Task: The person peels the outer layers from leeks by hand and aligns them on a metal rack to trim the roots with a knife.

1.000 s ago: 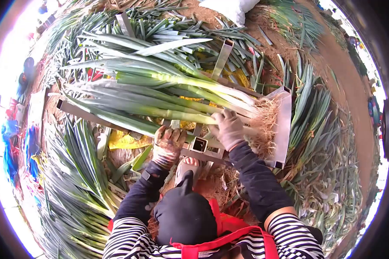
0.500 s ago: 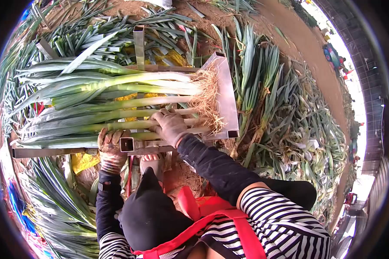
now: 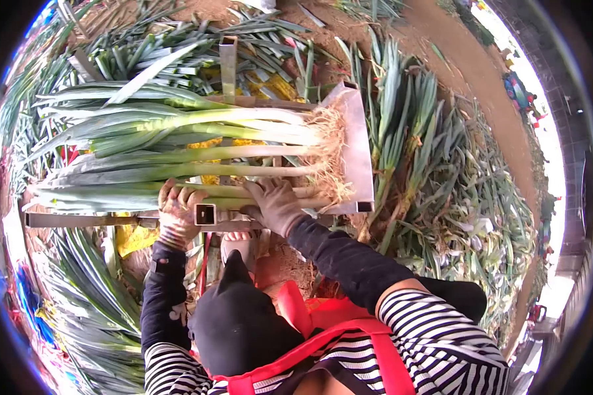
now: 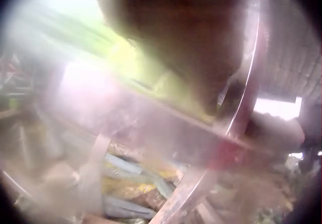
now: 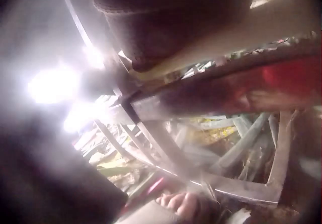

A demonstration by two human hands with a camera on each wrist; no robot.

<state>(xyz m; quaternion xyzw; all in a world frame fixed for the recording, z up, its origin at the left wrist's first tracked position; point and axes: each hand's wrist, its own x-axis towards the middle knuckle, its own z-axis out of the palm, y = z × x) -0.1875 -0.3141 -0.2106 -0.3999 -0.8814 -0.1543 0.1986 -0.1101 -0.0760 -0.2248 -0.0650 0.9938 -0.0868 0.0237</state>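
Several long leeks [image 3: 237, 153] lie side by side across a metal rack, with their roots [image 3: 329, 155] against the upright metal plate [image 3: 359, 148] at its right end. My gloved left hand [image 3: 180, 209] grips the nearest leeks at their green part, just left of the rack's front post [image 3: 205, 214]. On the other side of that post, my gloved right hand [image 3: 275, 204] holds the same front stalks nearer the white end, thumb on the near side. Both wrist views are blurred; the rack's front bar [image 5: 201, 91] crosses below the right hand.
More leeks lie in a heap at the lower left [image 3: 92, 283] and behind the rack [image 3: 151, 56]. Others stand to its right [image 3: 402, 105], beside a pile of loose leaves [image 3: 468, 210]. Two rack posts [image 3: 228, 69] rise at the back. A foot [image 3: 236, 245] is under the front bar.
The head view has swung, so the rack sits further left than a second ago. Against half a second ago, my right hand has come lower, onto the front leeks. The left hand stays by the front post.
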